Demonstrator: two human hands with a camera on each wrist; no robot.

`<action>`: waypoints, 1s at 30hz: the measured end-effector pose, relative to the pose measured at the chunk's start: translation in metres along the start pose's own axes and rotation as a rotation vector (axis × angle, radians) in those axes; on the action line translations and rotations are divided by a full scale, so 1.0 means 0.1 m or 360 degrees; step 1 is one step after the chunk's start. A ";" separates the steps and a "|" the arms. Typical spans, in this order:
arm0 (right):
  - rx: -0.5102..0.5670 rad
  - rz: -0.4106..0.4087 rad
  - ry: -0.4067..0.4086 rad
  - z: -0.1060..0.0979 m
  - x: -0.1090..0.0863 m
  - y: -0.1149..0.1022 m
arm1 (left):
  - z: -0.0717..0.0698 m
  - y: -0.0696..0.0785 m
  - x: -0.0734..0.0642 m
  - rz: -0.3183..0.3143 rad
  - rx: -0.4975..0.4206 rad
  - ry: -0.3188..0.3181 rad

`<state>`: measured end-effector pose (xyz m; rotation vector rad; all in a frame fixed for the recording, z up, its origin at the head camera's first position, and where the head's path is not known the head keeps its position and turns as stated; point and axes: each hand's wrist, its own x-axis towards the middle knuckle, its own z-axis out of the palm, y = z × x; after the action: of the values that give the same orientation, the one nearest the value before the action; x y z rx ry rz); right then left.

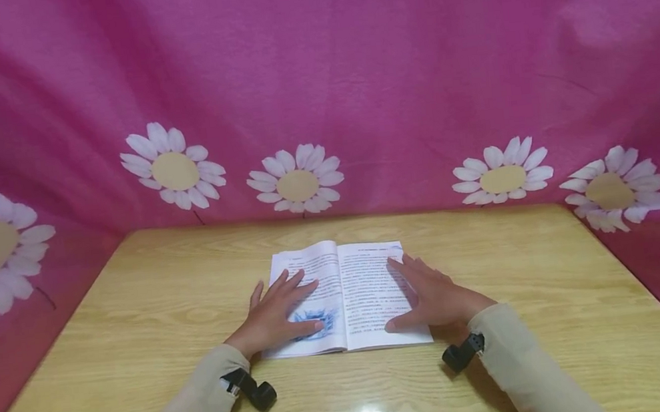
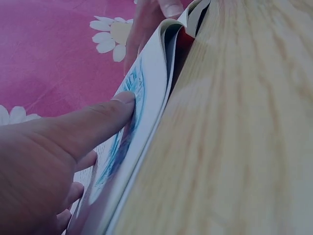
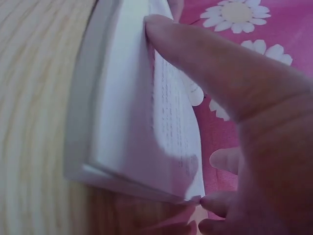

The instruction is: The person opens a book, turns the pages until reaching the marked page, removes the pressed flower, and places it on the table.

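Evenly, the left hand (image 1: 277, 313) and right hand (image 1: 436, 301), thumbs (image 1: 307, 329) spread wide, rest on opposite halves of the book (image 1: 369, 289), its centre fold (image 1: 342, 299) running away between them.

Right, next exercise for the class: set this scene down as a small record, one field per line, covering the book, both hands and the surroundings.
Book: lies open on a wood-grained table
Left page: printed text, blue picture low down
Right page: printed text
Left grip: fingers spread over the left page, thumb on the blue picture
Right grip: thumb on the right page, fingers at its outer edge
Sleeves: beige, a black device at each wrist
Backdrop: pink cloth with white flowers
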<state>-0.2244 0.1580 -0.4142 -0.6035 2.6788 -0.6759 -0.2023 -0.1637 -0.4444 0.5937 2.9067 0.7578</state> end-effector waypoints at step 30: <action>0.0468 -0.0040 -0.0066 -0.04 -0.04 -0.03 | 0.00 0.00 -0.02 0.0026 -0.0059 0.0030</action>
<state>-0.2218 0.1588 -0.4082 -0.5646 2.4711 -1.0285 -0.2006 -0.1645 -0.4440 0.6109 2.9010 0.8220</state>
